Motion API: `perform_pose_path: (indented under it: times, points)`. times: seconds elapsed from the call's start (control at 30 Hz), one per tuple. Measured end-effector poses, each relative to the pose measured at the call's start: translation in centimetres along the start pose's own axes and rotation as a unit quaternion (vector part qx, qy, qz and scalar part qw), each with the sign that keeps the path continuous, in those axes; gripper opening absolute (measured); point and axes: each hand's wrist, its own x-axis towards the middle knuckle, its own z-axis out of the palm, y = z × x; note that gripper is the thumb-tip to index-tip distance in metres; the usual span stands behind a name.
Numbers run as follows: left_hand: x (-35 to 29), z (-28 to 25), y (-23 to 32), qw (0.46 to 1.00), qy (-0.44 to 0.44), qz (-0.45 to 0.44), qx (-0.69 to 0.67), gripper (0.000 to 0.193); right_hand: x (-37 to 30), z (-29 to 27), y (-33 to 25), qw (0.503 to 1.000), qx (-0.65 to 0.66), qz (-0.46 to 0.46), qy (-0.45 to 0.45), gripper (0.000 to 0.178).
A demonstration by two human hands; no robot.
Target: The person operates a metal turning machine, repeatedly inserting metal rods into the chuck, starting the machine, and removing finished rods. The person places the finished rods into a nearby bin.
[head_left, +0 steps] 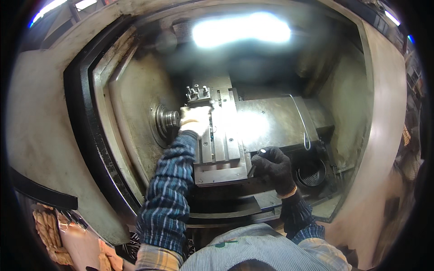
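I look into the open bay of a metal-working lathe. My left hand (194,121), in a pale glove, reaches to the round chuck (166,119) and closes around the part at its nose. A tool post (199,94) with bolts stands just behind that hand on the grey slide (221,149). My right hand (273,167), in a black glove, grips a slim dark tool with a round shiny tip (261,151) beside the slide's front right corner.
A bright lamp (242,29) glares at the back of the bay. A thin wire (302,122) hangs over the grey cover at right. A round dark mesh strainer (311,174) sits low right. The beige housing (40,122) frames the opening.
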Motion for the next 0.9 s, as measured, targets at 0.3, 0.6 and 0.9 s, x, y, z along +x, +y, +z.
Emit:
perform_pose_path:
  times: [0.3,0.6,0.9]
  points:
    - [-21.0,-1.4,5.3,0.731,0.334,0.107,-0.586,0.043,7.8,4.0,4.2,0.998,0.015,-0.022,-0.064,0.043]
    - [-40.6,-4.6,-2.8,0.644,0.705,-0.113,-0.274,0.041,20.3,16.9,13.3,0.984,0.073,-0.155,-0.043,0.024]
    - [-44.5,-4.0,-13.5,0.594,0.721,-0.192,-0.300,0.041,21.9,19.5,13.9,0.977,0.208,0.043,-0.006,0.027]
